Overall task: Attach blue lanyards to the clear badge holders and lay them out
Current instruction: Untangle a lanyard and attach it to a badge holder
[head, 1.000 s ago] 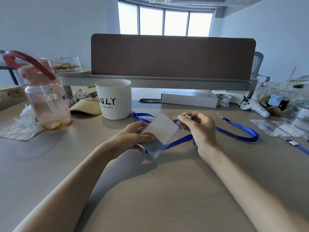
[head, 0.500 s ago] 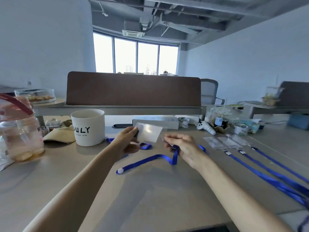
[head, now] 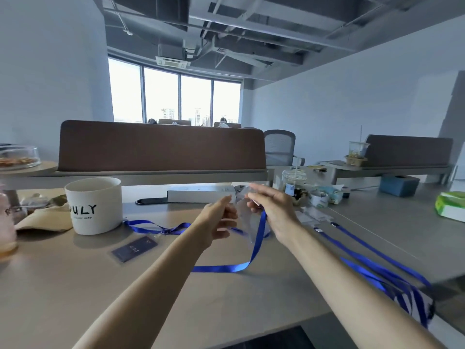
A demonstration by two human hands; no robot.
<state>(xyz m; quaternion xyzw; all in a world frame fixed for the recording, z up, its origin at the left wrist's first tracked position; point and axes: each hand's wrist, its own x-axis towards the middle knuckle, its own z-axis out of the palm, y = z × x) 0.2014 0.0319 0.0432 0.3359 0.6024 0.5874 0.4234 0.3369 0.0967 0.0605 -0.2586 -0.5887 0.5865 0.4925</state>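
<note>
Both hands have come up off the table and closer together, and the strap that lay flat now hangs in the air. The left hand has a closed grip, pinching the left edge of the clear badge holder. The right hand has a closed grip too, pinching the top end of the blue lanyard right at the holder's top. The holder is held up above the table, between the two hands. It looks like it stands tall, its long side going up and down, top end at the fingers and bottom end pointing down, but it is see-through and blurry. The lanyard drops from the right hand, then bends left along the table under the left arm. I think the clip could miss the little slot, because the holder is hard to see and slippery. The arm could also catch the loose strap and tug it out.
</note>
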